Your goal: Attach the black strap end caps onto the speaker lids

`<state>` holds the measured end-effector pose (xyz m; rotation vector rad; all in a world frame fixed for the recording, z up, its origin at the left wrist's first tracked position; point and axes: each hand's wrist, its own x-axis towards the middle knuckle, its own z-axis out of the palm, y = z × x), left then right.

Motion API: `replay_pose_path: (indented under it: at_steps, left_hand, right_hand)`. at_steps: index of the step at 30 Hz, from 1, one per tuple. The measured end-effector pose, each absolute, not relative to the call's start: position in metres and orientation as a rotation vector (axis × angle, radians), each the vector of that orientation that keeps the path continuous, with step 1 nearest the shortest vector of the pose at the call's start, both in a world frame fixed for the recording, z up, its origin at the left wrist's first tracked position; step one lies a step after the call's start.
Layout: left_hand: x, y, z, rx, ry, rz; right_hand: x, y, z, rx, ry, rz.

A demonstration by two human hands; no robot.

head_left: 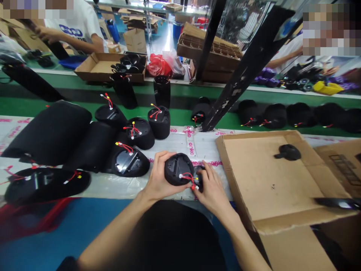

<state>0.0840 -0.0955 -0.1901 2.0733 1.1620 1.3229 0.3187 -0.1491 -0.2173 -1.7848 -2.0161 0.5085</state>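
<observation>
beside the box (225,169) edge, left grip (158,180) clasps speaker (177,168), right grip (212,190) pinches its wires (188,176).

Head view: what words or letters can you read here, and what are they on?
"anko": pink print, repeated on the clear plastic sheet over the table.
Blue letters on a co-worker's white shirt: too blurred to read.
Dark print on the cardboard box at the right: too blurred to read.
Black shell held in the left hand: no text shows.
</observation>
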Motion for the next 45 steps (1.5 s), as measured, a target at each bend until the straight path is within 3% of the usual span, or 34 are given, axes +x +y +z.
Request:
replay_pose_path:
  at_steps: [4, 7, 11, 14, 18, 23, 29, 40, 45]
  left_hand:
    - [0.103, -0.104, -0.207, 1.766, 1.148, 1.467]
    - [0.087, -0.118, -0.202, 1.742, 1.022, 1.301]
    - [0.05, -0.123, -0.183, 1.925, 0.876, 0.972]
    - [0.049, -0.116, -0.182, 1.978, 0.992, 1.047]
    - [0.07, -0.114, -0.199, 1.717, 0.944, 1.402]
    - [0.076, -0.13, -0.214, 1.561, 0.952, 1.223]
    - [0.096, -0.125, -0.225, 1.521, 0.902, 1.504]
    - [0.1, -0.089, -0.125, 2.222, 1.304, 1.211]
    - [0.111, -0.071, -0.113, 2.285, 1.167, 1.142]
  right_hand:
    - [0.331, -0.147, -0.223, -1.619, -1.982, 0.688]
    - [0.336, -0.153, -0.21, -1.602, -1.478, 0.917]
    - [0.316, -0.165, -0.191, -1.194, -0.673, 1.534]
    - [0.291, -0.164, -0.184, -0.868, -0.307, 1.74]
    - [0.275, -0.148, -0.179, -0.677, -0.149, 1.733]
    - [0.278, -0.135, -0.177, -0.622, -0.169, 1.75]
    - [0.285, -0.129, -0.174, -0.668, -0.298, 1.659]
    - [0.286, -0.125, -0.167, -0.934, -0.549, 1.512]
    - [0.288, -0.125, -0.162, -0.932, -0.65, 1.42]
